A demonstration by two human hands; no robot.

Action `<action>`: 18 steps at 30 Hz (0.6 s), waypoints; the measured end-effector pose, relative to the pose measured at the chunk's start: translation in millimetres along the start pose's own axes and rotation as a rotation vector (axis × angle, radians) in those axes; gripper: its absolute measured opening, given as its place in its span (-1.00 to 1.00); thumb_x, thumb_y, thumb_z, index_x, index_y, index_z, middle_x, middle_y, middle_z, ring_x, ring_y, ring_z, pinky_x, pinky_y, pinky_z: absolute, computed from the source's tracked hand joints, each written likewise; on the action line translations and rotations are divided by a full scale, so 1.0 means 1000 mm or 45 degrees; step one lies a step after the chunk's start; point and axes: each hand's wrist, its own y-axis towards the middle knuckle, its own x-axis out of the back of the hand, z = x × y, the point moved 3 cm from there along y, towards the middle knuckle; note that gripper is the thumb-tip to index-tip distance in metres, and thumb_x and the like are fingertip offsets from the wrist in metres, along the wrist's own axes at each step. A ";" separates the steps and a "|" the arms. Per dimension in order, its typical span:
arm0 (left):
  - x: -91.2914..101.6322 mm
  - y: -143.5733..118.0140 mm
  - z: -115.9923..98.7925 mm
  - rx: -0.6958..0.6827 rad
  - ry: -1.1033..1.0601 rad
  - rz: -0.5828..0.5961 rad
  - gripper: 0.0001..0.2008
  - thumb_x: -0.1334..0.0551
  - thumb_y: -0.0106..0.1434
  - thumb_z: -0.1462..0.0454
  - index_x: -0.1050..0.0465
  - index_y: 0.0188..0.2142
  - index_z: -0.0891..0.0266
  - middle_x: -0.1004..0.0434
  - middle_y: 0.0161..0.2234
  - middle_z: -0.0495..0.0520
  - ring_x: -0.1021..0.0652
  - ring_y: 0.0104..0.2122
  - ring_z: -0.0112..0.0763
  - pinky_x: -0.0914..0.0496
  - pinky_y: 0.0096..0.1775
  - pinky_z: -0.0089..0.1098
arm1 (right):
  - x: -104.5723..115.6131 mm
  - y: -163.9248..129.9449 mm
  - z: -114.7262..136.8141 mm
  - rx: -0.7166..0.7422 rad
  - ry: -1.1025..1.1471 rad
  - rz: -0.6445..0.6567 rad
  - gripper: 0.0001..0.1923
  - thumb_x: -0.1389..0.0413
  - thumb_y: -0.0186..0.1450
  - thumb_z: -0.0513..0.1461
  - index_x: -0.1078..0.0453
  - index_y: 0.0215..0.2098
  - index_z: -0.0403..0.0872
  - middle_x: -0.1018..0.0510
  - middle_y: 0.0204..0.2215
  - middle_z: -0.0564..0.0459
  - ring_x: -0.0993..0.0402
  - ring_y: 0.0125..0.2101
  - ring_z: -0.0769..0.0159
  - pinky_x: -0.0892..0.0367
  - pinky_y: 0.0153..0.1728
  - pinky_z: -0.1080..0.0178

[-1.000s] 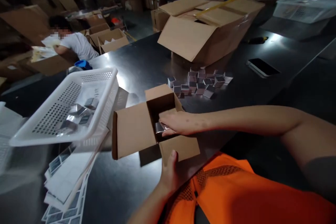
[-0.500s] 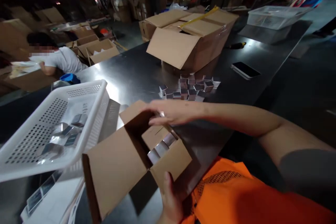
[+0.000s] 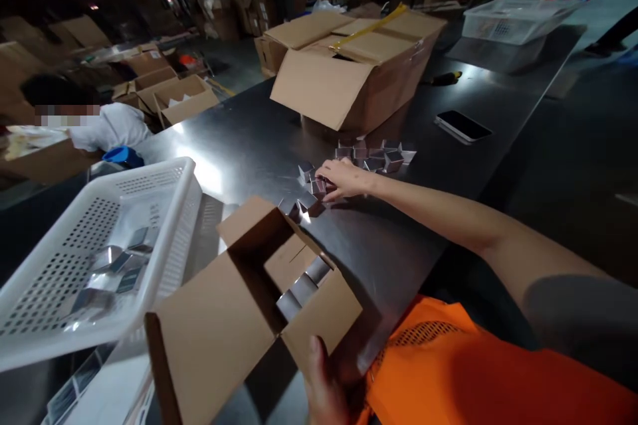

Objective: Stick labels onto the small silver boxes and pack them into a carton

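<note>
My left hand grips the near flap of an open cardboard box, thumb on the outer face and the other fingers hidden. Inside the box, a row of shiny bent metal pieces stands against the near wall beside a cardboard divider. Beyond the box, my right hand reaches over the steel table, its fingers curled round some shiny bent metal pieces. How many it holds cannot be made out. More such metal pieces lie clustered behind that hand, and a few are between it and the box.
At left stands a white perforated basket with several metal pieces in it. A large open carton sits at the back, with a phone and another white basket to its right. A person in white bends over boxes at far left.
My right hand has moved from the box's far edge out to the metal pieces on the table and closed round some. My left hand keeps its grip on the box. The view has shifted slightly.
</note>
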 end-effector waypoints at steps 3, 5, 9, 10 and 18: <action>0.005 -0.001 -0.001 -0.007 0.076 -0.110 -0.35 -0.36 0.08 -0.23 -0.65 -0.04 0.18 -0.68 -0.07 0.24 -0.48 0.21 0.14 -0.43 0.21 -0.06 | -0.002 0.006 0.004 0.096 -0.007 -0.006 -0.48 -0.33 0.25 -0.10 -0.40 0.13 -0.07 -0.43 0.08 -0.22 -0.30 0.07 -0.07 -0.05 -0.04 0.10; 0.006 -0.001 -0.003 -0.016 0.082 -0.121 -0.40 -0.35 0.13 -0.17 -0.65 -0.03 0.20 -0.67 -0.05 0.23 -0.45 0.24 0.10 -0.36 0.27 -0.08 | -0.003 0.010 0.006 0.156 -0.014 0.001 -0.55 -0.33 0.23 -0.22 -0.44 0.07 -0.08 -0.43 0.09 -0.21 -0.24 0.11 -0.09 -0.02 -0.05 0.10; 0.006 0.000 -0.004 -0.003 -0.019 -0.112 -0.42 -0.37 0.14 -0.12 -0.62 0.02 0.18 -0.66 -0.01 0.21 -0.45 0.24 0.07 -0.30 0.30 -0.07 | -0.003 0.016 0.013 0.303 -0.011 0.050 -0.63 -0.23 0.20 -0.42 -0.50 -0.04 -0.06 -0.49 0.03 -0.11 -0.25 0.09 0.01 -0.02 -0.06 0.12; 0.006 0.001 -0.004 0.008 -0.053 -0.104 -0.41 -0.39 0.12 -0.12 -0.61 0.03 0.17 -0.66 0.00 0.20 -0.45 0.24 0.07 -0.28 0.31 -0.07 | -0.003 0.017 0.015 0.333 -0.013 0.068 -0.62 -0.21 0.20 -0.44 -0.50 -0.03 -0.06 -0.51 0.00 -0.09 -0.27 0.06 0.04 -0.03 -0.06 0.13; 0.008 0.001 -0.008 0.185 -0.041 0.126 -0.22 -0.31 0.05 -0.32 -0.63 0.02 0.20 -0.65 0.01 0.27 -0.49 0.20 0.14 -0.26 0.31 -0.05 | -0.001 0.026 0.032 0.396 -0.029 0.209 -0.62 -0.38 0.16 -0.19 -0.52 -0.07 -0.07 -0.50 -0.02 -0.06 -0.37 -0.05 0.15 -0.14 -0.25 0.26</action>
